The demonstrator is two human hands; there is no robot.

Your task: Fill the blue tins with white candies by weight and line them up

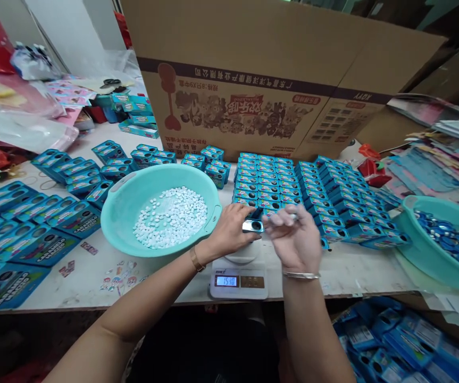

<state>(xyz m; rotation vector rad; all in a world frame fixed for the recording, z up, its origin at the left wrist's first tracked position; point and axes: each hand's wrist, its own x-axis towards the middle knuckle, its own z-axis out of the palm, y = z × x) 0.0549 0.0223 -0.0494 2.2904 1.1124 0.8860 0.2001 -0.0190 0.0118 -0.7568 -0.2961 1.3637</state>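
Note:
My left hand (231,231) grips a small blue box (253,226) with a round dark hole in its top, over a white digital scale (239,280) whose display is lit. Just right of that box is my right hand (295,231), palm up and fingers curled together. It is slightly blurred, and what its fingers hold, if anything, is too small to name. Left of my left hand, a turquoise basin (121,234) holds many small white candies (173,218). Rows of similar blue boxes (268,181) stand behind my hands.
More blue boxes (46,239) fill the table's left side. A big cardboard carton (253,37) stands at the back. At the right edge sits a turquoise basin (408,213) of blue pieces (452,239). Below the table's right front edge lie more blue boxes (408,340).

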